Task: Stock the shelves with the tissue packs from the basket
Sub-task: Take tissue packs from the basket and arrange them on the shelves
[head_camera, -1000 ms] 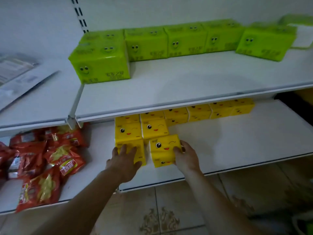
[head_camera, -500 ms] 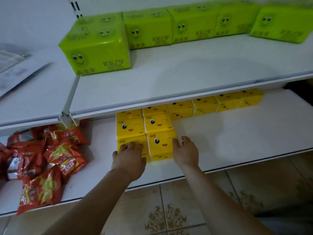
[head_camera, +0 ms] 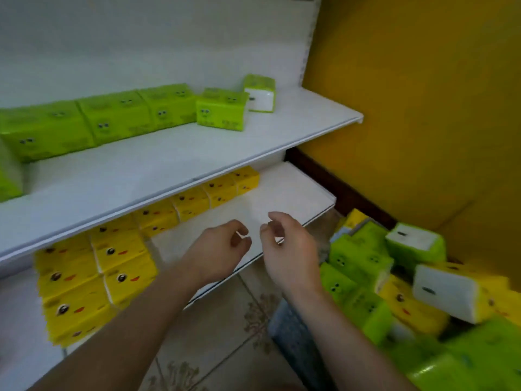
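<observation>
Both hands empty, fingers loosely curled: left hand (head_camera: 218, 249) and right hand (head_camera: 284, 246) side by side, hovering over the lower shelf (head_camera: 293, 190) front edge. Yellow tissue packs (head_camera: 93, 275) stacked left of left hand. Basket (head_camera: 296, 331) heaped with green and yellow packs (head_camera: 363, 263) just right of right hand. Green tissue packs (head_camera: 118, 119) on upper shelf (head_camera: 169, 162) beyond both hands.

— What do the yellow tissue packs (head_camera: 124, 266) look wrapped in?
— Thin plastic film with a slight sheen; the green tissue packs (head_camera: 118, 119) on the upper shelf (head_camera: 169, 165) look the same, with white ends showing on some.
— And the shelves?
— Smooth, matt white, like painted metal; the lower shelf (head_camera: 287, 193) too.
— The floor (head_camera: 220, 334)?
— Glossy tile with a printed pattern. The wall (head_camera: 423, 108) is a flat, matt yellow.
— The basket (head_camera: 296, 334)?
— Too blurred to judge.
</observation>
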